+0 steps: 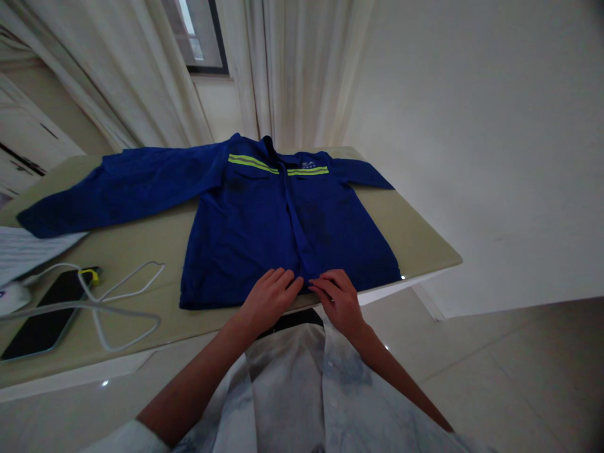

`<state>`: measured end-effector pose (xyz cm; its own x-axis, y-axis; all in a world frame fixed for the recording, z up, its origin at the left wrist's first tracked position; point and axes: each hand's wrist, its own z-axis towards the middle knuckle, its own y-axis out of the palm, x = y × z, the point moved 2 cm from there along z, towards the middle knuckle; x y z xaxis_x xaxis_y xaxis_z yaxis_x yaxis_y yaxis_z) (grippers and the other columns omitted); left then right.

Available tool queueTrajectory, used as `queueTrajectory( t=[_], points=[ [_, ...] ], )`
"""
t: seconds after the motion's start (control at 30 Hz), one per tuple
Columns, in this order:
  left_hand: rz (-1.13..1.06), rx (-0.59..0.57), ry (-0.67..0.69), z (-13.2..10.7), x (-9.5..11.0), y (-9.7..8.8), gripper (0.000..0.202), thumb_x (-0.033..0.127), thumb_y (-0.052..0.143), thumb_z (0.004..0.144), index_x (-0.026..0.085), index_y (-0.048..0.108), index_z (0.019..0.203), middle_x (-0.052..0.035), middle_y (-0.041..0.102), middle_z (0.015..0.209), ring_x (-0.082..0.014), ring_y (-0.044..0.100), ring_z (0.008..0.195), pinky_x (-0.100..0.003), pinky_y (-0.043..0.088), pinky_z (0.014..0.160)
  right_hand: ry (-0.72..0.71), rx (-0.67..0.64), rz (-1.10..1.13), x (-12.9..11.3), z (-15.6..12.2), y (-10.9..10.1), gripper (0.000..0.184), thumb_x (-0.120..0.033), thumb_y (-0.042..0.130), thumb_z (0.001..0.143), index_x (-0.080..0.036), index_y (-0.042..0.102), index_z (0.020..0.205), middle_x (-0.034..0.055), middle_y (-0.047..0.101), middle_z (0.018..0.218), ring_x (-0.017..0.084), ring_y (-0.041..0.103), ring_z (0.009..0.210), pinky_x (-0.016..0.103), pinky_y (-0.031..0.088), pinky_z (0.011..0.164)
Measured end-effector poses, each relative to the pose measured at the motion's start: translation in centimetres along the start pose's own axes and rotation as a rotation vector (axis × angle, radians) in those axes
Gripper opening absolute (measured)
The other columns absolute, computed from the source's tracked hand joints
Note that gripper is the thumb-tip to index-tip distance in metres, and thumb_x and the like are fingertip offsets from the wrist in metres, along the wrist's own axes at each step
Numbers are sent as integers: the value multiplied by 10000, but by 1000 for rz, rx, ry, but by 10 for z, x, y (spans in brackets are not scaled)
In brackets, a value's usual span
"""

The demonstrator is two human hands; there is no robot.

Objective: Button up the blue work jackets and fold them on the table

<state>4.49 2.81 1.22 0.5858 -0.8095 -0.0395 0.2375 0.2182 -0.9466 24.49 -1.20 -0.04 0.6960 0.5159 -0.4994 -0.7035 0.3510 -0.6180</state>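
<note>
Left hand (270, 302) and right hand (338, 302) open, unclenched, fingertips resting on the hem of the blue work jacket (292, 233) flat on the beige table (406, 233), a hasty sideways tug risking a snag on the white cable (132, 281).

Dim light, edges warped, perhaps grainy

No lettering can be read anywhere in the frame. A small pale emblem (309, 164) is seen at the upper middle, on the chest of the blue work jacket (287, 220), just above a yellow reflective stripe (307, 171), but it is too small to be made out. Lines of print on a sheet of paper (28, 255) at the left edge are too blurred to be read.
</note>
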Motion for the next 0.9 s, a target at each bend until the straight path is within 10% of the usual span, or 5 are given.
queueTrajectory(
  t=[0.9],
  points=[
    [-66,124,3,-5,1,0,189,217,517,1082,196,687,1002,-46,646,871,-208,564,823,-375,401,728,-126,-295,-295,-12,6,6,192,-119,597,1015,-218,741,935,80,694,954,247,583,953,384,522,849]
  ],
)
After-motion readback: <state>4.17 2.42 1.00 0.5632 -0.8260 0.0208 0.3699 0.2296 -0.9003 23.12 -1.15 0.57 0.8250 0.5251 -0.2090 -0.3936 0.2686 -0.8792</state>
